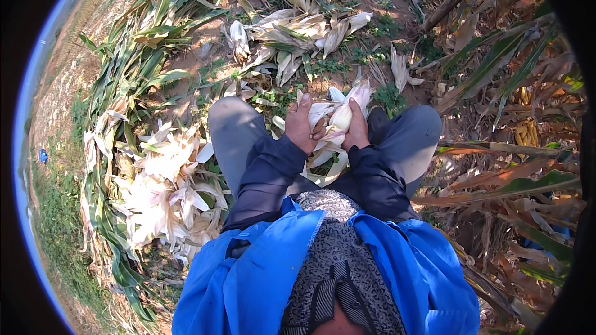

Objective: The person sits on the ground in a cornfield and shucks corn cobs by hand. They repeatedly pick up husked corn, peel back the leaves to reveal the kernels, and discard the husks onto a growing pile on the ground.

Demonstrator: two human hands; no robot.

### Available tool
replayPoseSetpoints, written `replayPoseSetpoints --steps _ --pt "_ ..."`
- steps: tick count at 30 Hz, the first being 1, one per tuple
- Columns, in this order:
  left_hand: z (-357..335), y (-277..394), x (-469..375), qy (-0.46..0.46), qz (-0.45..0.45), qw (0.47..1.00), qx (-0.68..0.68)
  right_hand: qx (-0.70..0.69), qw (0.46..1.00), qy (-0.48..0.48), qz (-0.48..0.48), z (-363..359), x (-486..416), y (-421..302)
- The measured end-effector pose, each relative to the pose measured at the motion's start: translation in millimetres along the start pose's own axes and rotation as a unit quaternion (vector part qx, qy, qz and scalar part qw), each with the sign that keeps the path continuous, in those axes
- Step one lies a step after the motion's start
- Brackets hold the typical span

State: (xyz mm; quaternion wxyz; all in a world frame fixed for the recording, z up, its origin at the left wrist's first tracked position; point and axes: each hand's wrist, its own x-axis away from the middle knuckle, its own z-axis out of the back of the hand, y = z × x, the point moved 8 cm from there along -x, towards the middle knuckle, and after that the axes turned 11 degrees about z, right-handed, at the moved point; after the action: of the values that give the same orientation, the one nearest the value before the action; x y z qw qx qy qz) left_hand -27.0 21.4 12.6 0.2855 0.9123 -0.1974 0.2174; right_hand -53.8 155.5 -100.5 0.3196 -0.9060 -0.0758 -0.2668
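Between my knees, a corn ear in pale husk (pixel 343 117) points away from me, its husk tinged purple. My right hand (pixel 356 126) grips it from the right, thumb lying along the husk. On the left side, my left hand (pixel 301 126) is closed with its thumb up, against loosened husk leaves (pixel 319 110); its fingertips are partly hidden, and it seems to pinch a leaf. More peeled husk (pixel 333 160) hangs below both hands, over the ground between my legs.
A heap of stripped husks (pixel 167 186) lies to my left, beside flattened green corn stalks (pixel 139 65). Several husked ears (pixel 293 32) lie on the soil ahead. Standing dry corn plants (pixel 507 158) crowd the right, with bare yellow cobs (pixel 526 134) among them.
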Motion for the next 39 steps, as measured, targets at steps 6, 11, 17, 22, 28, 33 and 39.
replayPoseSetpoints --steps 6,11,17,22,28,33,39 --pt "-0.6 -22.1 15.8 0.027 -0.006 0.993 -0.119 0.012 0.993 0.100 0.057 14.0 -10.5 -13.7" --pt "5.1 -20.2 20.1 0.075 -0.006 0.997 -0.027 0.019 0.992 0.117 0.043 18.1 -19.9 -1.4" --pt "-28.3 -15.1 76.1 -0.033 0.050 0.998 0.017 -0.021 0.980 0.179 0.090 39.2 -45.4 -36.2" --pt "29.7 127.7 163.7 0.190 -0.343 0.908 -0.147 0.013 0.998 0.053 0.040 13.8 -43.7 -42.1" --pt "103.7 286.8 319.5 0.518 -0.563 0.454 -0.456 -0.007 0.995 -0.096 -0.016 -32.1 -6.7 -27.0" --pt "131.4 276.9 309.0 0.631 -0.389 0.267 -0.616 -0.003 0.992 -0.120 0.025 -52.9 3.6 -33.0" --pt "57.9 127.4 102.8 0.157 -0.310 0.881 -0.321 -0.017 0.972 -0.232 -0.021 -74.5 30.9 -24.5"
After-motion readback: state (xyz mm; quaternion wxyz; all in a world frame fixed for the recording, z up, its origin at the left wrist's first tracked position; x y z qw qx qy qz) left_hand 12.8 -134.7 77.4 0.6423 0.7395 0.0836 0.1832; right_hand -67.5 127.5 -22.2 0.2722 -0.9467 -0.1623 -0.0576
